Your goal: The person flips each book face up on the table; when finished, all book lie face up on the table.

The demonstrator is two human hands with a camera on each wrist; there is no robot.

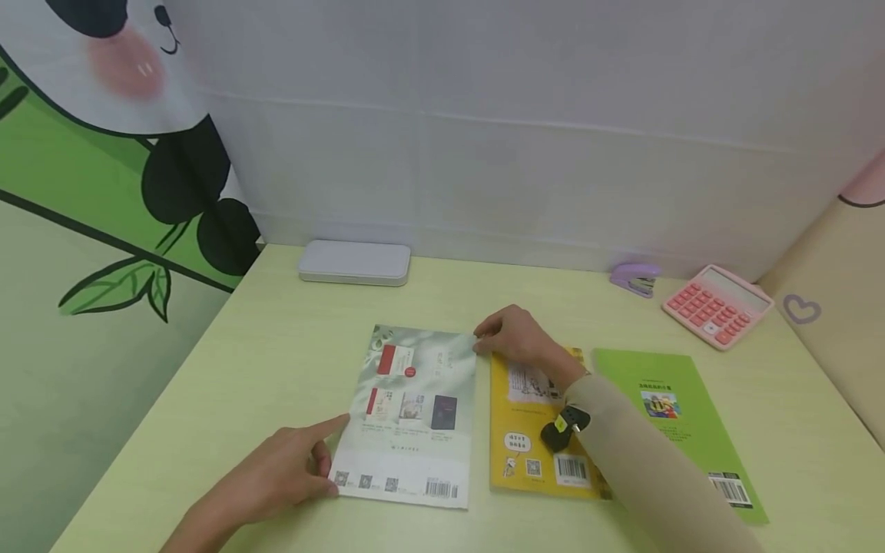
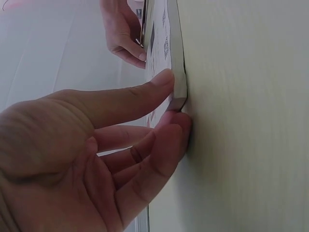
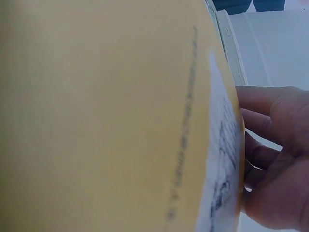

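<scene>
A pale green-and-white magazine [image 1: 408, 468] lies back cover up at the middle of the table, with pictured books and a barcode on it. My left hand [image 1: 280, 468] is at its lower left, index finger stretched along the left side. In the left wrist view, the left hand's thumb and curled fingers [image 2: 170, 150] pinch the magazine's corner [image 2: 178, 92]. At the upper right corner, my right hand [image 1: 515, 334] pinches the edge with thumb and fingertips. That wrist and sleeve pass over a yellow book [image 1: 518, 476], which fills most of the right wrist view.
Right of the yellow book lies a green book [image 1: 664, 369], partly under the right sleeve. Along the back stand a pale flat case [image 1: 355, 261], a purple stapler [image 1: 634, 278] and a pink calculator [image 1: 719, 307]. A white curtain-like sheet [image 1: 518, 153] closes off the table's far edge.
</scene>
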